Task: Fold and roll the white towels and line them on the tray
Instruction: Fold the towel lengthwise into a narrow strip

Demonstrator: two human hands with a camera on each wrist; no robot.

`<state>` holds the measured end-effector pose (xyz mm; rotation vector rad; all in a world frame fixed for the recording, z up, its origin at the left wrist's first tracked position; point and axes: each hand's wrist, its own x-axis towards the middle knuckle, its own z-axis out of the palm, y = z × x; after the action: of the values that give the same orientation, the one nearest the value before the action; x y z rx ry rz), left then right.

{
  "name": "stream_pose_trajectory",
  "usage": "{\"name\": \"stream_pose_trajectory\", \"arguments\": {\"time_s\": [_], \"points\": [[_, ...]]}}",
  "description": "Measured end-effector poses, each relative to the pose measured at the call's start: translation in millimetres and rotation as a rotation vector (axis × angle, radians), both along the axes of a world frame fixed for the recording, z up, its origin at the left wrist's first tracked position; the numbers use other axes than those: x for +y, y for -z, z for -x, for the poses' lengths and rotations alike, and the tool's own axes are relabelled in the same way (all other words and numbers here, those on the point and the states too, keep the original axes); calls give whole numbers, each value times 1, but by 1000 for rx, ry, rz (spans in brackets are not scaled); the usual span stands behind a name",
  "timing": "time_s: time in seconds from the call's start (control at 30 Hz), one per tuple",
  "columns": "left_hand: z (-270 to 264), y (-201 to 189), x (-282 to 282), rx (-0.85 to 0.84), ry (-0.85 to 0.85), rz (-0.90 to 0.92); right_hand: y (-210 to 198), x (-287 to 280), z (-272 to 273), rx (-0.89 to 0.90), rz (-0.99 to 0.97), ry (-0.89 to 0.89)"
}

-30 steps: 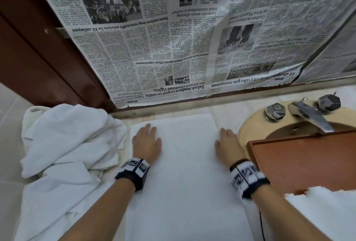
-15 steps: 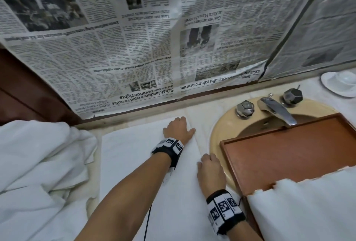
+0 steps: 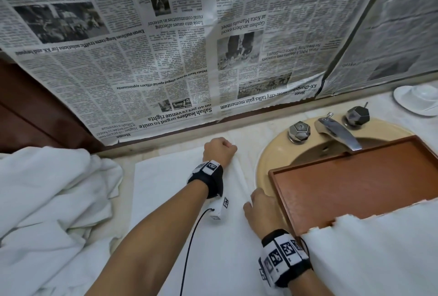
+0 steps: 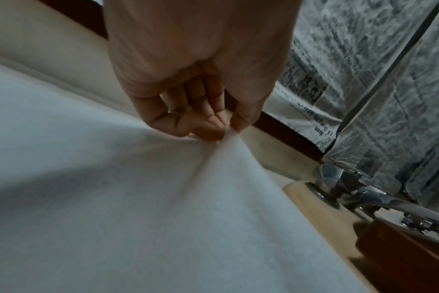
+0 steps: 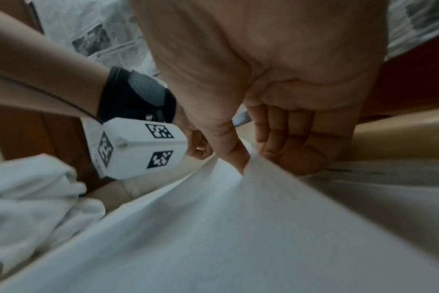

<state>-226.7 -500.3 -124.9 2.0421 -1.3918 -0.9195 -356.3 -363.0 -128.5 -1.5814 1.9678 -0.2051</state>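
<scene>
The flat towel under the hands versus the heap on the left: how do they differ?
The flat towel lies spread smooth on the counter; the heap is crumpled. The left hand and right hand pinch the flat towel's right edge; nothing touches the heap. Both are white.

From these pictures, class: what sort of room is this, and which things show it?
Most likely a bathroom vanity: a beige sink set in the counter, a chrome faucet with two faceted taps, and white towels piled beside it.
</scene>
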Motion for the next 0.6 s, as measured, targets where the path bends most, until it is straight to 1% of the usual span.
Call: {"name": "stream_pose_trajectory", "arguments": {"time_s": [0.07, 0.17, 0.23, 0.3, 0.43, 0.5, 0.6], "points": [[2, -11, -3, 38, -31, 56, -3, 1, 7, -34, 44, 20], [1, -22, -4, 108, -84, 118, -10, 2, 13, 1, 199, -7], [-5, -23, 2, 147, -117, 110, -16, 6, 10, 38, 249, -40], [-19, -20, 12, 175, -131, 91, -22, 14, 3, 44, 248, -76], [-62, -17, 34, 222, -194, 82, -37, 33, -29, 99, 266, -223], [-91, -15, 45, 232, -234, 87, -45, 41, -52, 126, 268, -296], [-137, -15, 62, 254, -289, 113, -54, 48, -94, 183, 331, -353]]}}
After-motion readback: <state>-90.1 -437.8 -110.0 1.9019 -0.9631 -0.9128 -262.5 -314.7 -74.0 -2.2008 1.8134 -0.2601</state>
